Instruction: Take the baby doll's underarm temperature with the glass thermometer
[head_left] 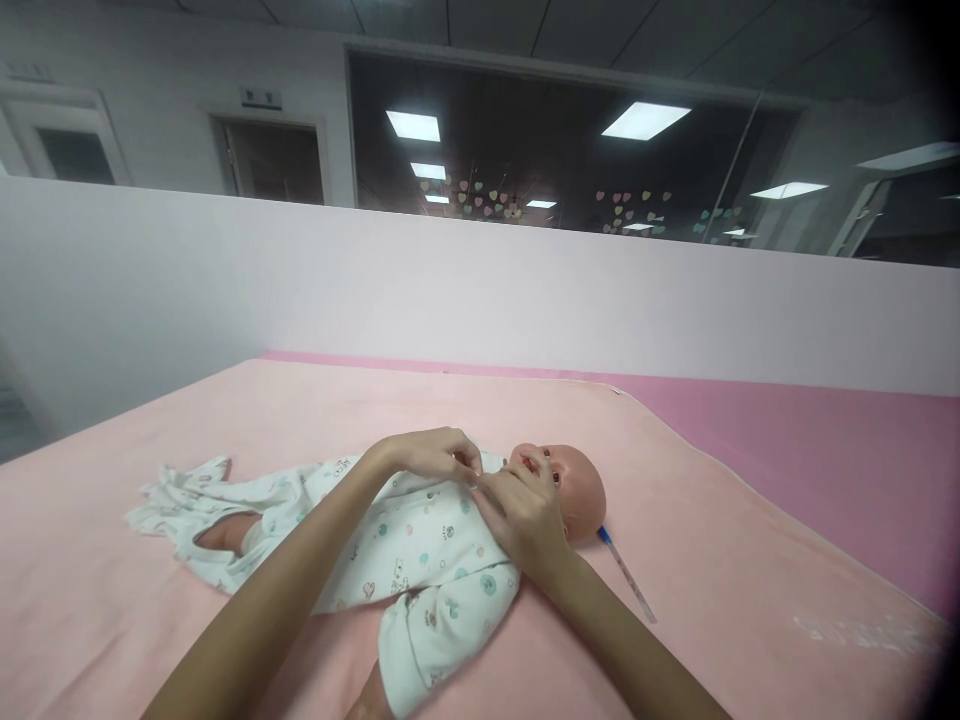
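A baby doll (581, 492) lies on its back with its head to the right, dressed in a white patterned garment (412, 545). My left hand (439, 455) is at the garment's neckline, fingers bent and pinched on its edge. Beside it, my right hand (525, 512) is also at the neckline, just below the doll's chin, with thumb and fingers closed; some of its fingers hide part of the doll's mouth. The two hands nearly touch. An opening in the lower garment shows part of the doll's leg.
A clear tube-like stick with a blue end (628, 575) lies right of the doll's head. Pink cloth (300, 410) covers the surface. A low white wall (480, 290) stands behind, with windows beyond.
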